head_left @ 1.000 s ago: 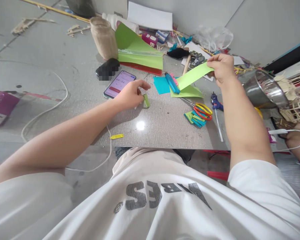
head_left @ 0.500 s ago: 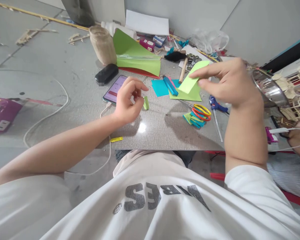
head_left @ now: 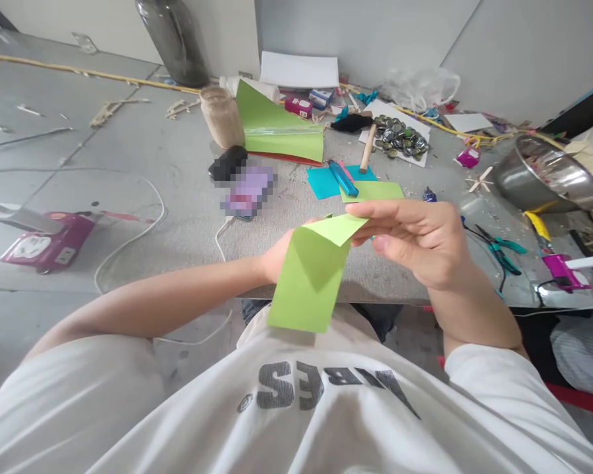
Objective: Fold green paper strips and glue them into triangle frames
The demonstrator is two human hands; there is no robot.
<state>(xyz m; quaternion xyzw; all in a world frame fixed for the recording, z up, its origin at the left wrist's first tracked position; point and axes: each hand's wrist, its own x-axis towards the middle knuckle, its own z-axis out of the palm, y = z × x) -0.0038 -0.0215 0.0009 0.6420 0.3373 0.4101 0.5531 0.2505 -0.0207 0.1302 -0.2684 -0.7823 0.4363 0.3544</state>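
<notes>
A bent sheet of light-green paper [head_left: 306, 283] is held up before my shirt, its upper end folded over to the right. My right hand [head_left: 415, 243] grips that folded end at its fingertips. Behind the sheet's left edge is my left hand [head_left: 275, 253]; its fingers are hidden, so I cannot tell whether they hold the paper. Beyond my hands, a blue utility knife [head_left: 343, 178] lies across blue paper [head_left: 323, 183] and another green sheet [head_left: 380, 191]. The scissors and small paper pieces are hidden from view.
A phone [head_left: 250, 187] with a white cable, a black case [head_left: 227, 163] and a jar [head_left: 222, 118] stand left of centre. Bottle caps [head_left: 400, 137] are heaped at the back. To the right are pliers [head_left: 504, 253], a metal bowl [head_left: 543, 178] and a purple socket block [head_left: 566, 271].
My right hand has brought the green paper down and left, towards my body. My left hand has moved behind it. The view has shifted, showing more of the right side of the table.
</notes>
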